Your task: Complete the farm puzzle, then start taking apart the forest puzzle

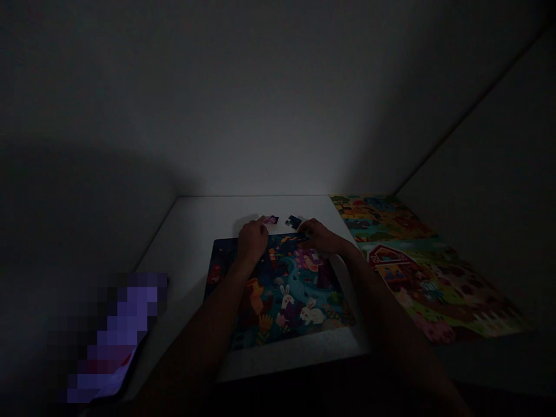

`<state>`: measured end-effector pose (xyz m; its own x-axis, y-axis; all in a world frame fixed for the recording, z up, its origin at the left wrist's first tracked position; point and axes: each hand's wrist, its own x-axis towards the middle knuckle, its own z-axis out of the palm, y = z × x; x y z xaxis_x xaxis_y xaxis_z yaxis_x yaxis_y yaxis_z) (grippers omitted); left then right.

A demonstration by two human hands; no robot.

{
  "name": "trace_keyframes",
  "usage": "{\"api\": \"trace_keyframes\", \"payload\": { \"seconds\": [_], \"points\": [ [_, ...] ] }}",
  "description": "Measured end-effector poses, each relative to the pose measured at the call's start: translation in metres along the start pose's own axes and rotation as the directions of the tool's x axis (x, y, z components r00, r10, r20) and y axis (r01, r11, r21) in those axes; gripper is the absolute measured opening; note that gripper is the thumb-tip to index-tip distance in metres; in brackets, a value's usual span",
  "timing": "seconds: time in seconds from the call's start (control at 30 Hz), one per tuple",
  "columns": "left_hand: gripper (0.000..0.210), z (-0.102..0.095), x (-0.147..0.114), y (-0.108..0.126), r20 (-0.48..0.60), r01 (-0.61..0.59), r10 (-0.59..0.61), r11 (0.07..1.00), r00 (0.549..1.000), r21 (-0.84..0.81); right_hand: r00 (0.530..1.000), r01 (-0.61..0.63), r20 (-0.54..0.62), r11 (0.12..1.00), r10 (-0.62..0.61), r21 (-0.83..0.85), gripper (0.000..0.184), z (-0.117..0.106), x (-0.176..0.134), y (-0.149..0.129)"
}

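Where both hands (252,237) (319,234) reach, two pieces (271,220) (293,222) lie.

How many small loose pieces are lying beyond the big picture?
2: a pinkish piece by the left hand, and a dark piece by the right hand. Others may be hidden beneath the hands.
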<state>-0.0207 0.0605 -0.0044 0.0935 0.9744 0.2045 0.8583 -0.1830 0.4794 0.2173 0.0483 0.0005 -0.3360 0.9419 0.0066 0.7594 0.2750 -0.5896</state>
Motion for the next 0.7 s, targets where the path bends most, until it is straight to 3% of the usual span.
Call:
{"api": "trace_keyframes", "payload": {
  "seconds": [0.2, 0.4, 0.53, 0.7],
  "points": [
    [0.037, -0.002, -0.004, 0.003, 0.037, -0.093, 0.091, 0.994, 0.995, 0.057, 0.999, -0.011, -0.028, 0.979, 0.017, 0.206, 0.037, 0.005, 0.001, 0.002],
    [0.029, 0.001, -0.015, 0.008, 0.117, -0.278, 0.268, 0.957, 0.956, 0.086, 1.000, -0.005, -0.016, 0.847, 0.016, 0.532, 0.034, 0.006, 0.003, -0.002],
    [0.033, 0.003, -0.023, 0.012, 0.152, -0.376, 0.359, 0.920, 0.921, 0.109, 0.999, 0.021, -0.042, 0.780, 0.006, 0.625, 0.031, 0.005, 0.004, 0.000],
    [0.045, 0.004, -0.028, 0.016, 0.170, -0.385, 0.364, 0.915, 0.916, 0.116, 1.000, 0.023, -0.007, 0.716, -0.025, 0.698, 0.033, 0.002, 0.003, 0.004]
  ]
}}
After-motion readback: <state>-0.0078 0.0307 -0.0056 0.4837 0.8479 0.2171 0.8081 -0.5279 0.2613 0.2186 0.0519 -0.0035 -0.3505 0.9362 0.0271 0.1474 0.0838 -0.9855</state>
